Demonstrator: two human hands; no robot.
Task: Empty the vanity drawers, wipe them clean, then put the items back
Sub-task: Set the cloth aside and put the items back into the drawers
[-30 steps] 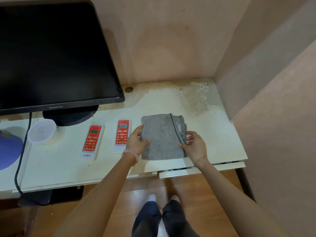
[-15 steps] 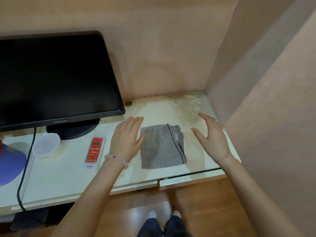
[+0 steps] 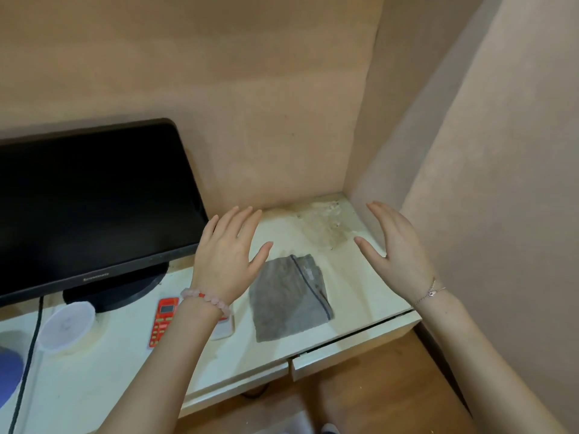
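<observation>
A folded grey cloth (image 3: 289,297) lies flat on the white vanity top (image 3: 272,349). My left hand (image 3: 227,258) hovers above and to the left of it, fingers straight and spread, holding nothing. Off to the cloth's right, my right hand (image 3: 396,250) is raised with straight fingers, also holding nothing. Neither hand touches the cloth. Two drawer fronts (image 3: 351,346) run under the vanity's front edge, both pushed in. A red remote (image 3: 163,321) lies left of my left wrist; a second remote (image 3: 224,328) is mostly hidden under that wrist.
A black monitor (image 3: 91,208) on a round stand fills the left of the vanity. A white round lid (image 3: 67,325) and a blue object (image 3: 9,371) sit at the far left, crossed by a black cable (image 3: 29,355). Walls close in behind and on the right. A stained patch marks the back right corner.
Both hands let go of the grey cloth and rose off it, spreading apart with open fingers. The camera tilted up, so the vanity sits lower in view.
</observation>
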